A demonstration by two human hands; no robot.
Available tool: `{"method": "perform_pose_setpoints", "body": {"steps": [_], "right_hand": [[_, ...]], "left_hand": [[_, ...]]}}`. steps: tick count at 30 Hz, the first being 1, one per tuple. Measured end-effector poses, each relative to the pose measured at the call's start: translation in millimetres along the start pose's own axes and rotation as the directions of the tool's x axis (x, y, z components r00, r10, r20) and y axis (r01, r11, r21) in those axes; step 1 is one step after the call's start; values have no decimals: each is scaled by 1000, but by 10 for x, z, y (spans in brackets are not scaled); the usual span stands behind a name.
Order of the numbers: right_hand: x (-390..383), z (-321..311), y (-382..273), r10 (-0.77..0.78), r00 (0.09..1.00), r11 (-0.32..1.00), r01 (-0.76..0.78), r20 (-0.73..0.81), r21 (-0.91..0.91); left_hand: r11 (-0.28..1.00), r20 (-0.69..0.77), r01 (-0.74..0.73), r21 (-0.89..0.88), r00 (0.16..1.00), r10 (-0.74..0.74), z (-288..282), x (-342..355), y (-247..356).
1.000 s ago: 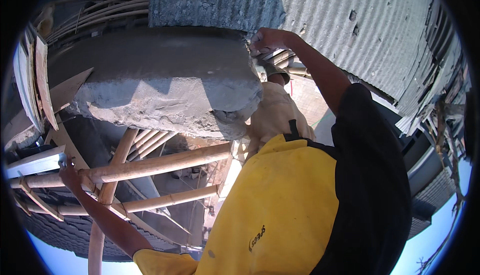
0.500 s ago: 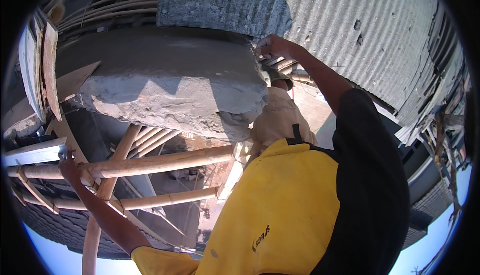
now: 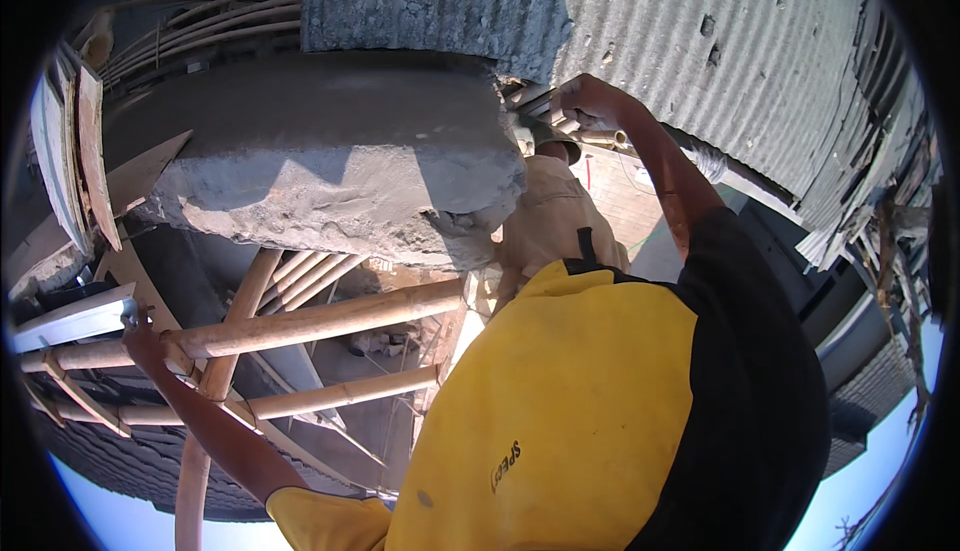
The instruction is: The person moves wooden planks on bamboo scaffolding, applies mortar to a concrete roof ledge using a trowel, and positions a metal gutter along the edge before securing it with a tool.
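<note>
My left hand (image 3: 146, 339) is closed at the end of a long pale metal bar (image 3: 75, 323), right over a bamboo pole (image 3: 320, 323). My right hand (image 3: 598, 105) is curled with its fingers bent in, just past the right end of a wall top. Anything inside these fingers is too small to make out. The wall's grey mortar surface (image 3: 350, 116) is smooth on top, and its side face (image 3: 320, 201) is rough and broken. Beside that hand, a brimmed hat or cap (image 3: 550, 139) partly shows above my beige trousers.
Corrugated roofing sheets (image 3: 680, 51) spread beyond the wall and to the right. Bamboo scaffold poles (image 3: 340, 394) cross at the lower left, with ground far below. Boards (image 3: 88, 156) lean at the left. Thin poles (image 3: 220, 31) lie at the back.
My right hand has moved right, off the wall's end. My left hand stays at the metal bar and pole. The whole view has shifted slightly.
</note>
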State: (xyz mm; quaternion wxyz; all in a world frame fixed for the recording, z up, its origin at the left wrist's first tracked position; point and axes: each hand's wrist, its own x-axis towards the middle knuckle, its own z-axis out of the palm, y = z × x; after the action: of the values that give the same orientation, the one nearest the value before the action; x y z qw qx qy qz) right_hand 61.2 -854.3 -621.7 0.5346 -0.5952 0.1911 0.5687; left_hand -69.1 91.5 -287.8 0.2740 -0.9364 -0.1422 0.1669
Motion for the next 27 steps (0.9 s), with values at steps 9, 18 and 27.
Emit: {"method": "perform_pose_setpoints", "body": {"steps": [9, 18, 27], "right_hand": [[55, 55, 172, -91, 993, 993, 96, -74, 63], [69, 81, 285, -88, 992, 994, 93, -89, 49], [232, -23, 408, -133, 989, 991, 132, -64, -24]], "left_hand": [[934, 139, 287, -215, 955, -261, -431, -185, 540], [796, 95, 438, -418, 893, -441, -1207, -188, 1529], [719, 208, 535, -443, 842, -498, -1260, -371, 1636]]}}
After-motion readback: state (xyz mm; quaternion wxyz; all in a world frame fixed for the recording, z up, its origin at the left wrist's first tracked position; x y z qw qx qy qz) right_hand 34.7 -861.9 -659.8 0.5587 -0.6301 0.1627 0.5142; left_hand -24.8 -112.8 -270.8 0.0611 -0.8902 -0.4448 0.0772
